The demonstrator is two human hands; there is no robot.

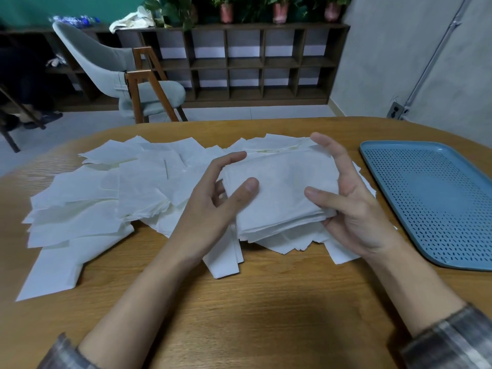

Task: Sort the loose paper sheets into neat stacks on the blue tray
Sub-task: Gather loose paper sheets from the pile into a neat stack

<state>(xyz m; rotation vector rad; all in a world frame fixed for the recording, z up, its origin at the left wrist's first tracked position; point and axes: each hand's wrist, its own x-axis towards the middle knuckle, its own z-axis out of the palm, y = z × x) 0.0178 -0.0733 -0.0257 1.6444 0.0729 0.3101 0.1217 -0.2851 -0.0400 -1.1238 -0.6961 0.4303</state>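
**Square the stack, then carry it over**

I judge the edges need tapping level first, with both thumbs pressing down so no sheet slips on the way. My left hand (213,193) and right hand (346,206) hold the stack of sheets (279,187) between them, fingers (330,147) half curled round its side edges and thumbs flat on top. The blue tray (431,198) lies just beyond my right fingers, no paper on it yet. The loose sheets (106,198) spread across the worktop (266,302) beneath the stack and out past my left fingers.

bare blue tray (436,198), loose sheets (87,209) crowding left
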